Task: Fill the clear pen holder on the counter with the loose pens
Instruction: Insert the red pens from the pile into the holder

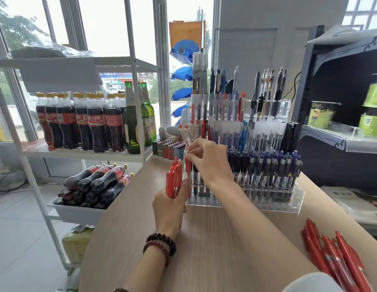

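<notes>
A person at a wooden counter (204, 249) gripped a bundle of red pens (173, 180) upright in the left hand (170, 204), just beside the clear pen holder (278, 207). The right hand (208, 161) pinched a single red pen (188, 165) between thumb and fingertips at the holder's left end. The tiered holder stood toward the counter's far side, crowded with blue, black and red pens. More loose red pens (339, 258) lay heaped at the counter's near right corner. Cola bottles (92, 121) and green beer bottles (139, 119) lined a white shelf (82, 155) to the left.
</notes>
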